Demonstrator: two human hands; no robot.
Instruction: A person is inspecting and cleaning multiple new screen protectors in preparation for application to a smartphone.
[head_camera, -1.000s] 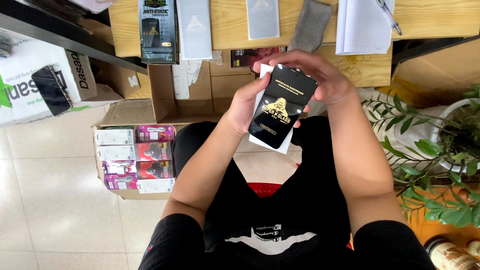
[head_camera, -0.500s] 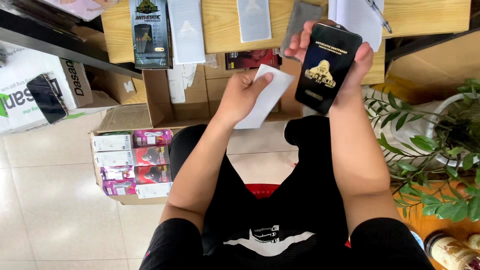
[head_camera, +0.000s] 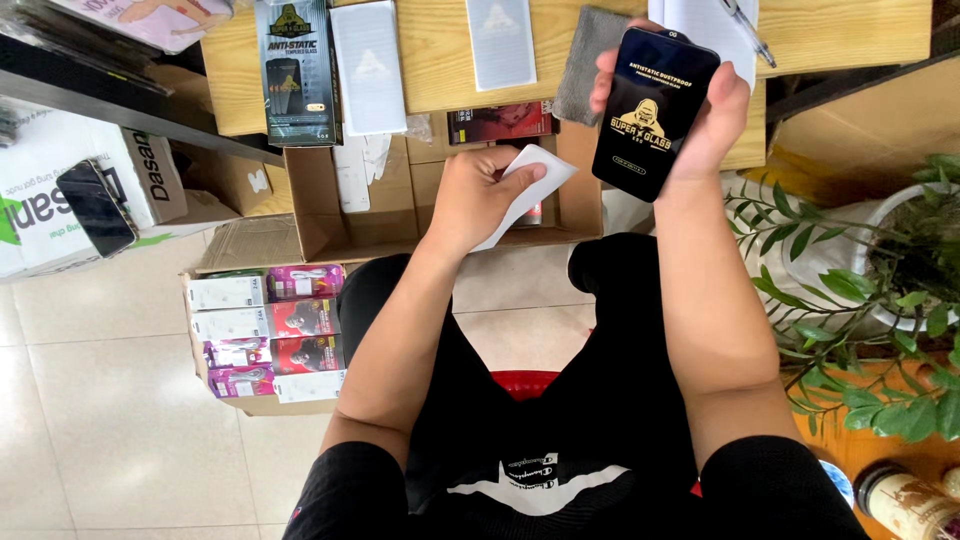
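Observation:
My right hand (head_camera: 712, 112) holds a black screen-protector sheet with gold print (head_camera: 652, 108) upright, in front of the wooden table's edge. My left hand (head_camera: 478, 195) grips a white paper backing sheet (head_camera: 530, 190) over an open cardboard box (head_camera: 318, 205) below the table. The two hands are apart. On the table (head_camera: 590, 55) lie a black protector package (head_camera: 295, 70), two clear protector sheets (head_camera: 368, 65) and a grey cloth (head_camera: 588, 60).
A cardboard box of pink, red and white small packages (head_camera: 268, 330) sits on the tiled floor at left. A phone (head_camera: 95, 208) leans on a white carton. A potted green plant (head_camera: 880, 290) stands at right. I sit on a red stool (head_camera: 528, 382).
My right hand has lifted the black sheet up and to the right, away from the white backing. My left hand has lowered the white sheet toward the open box.

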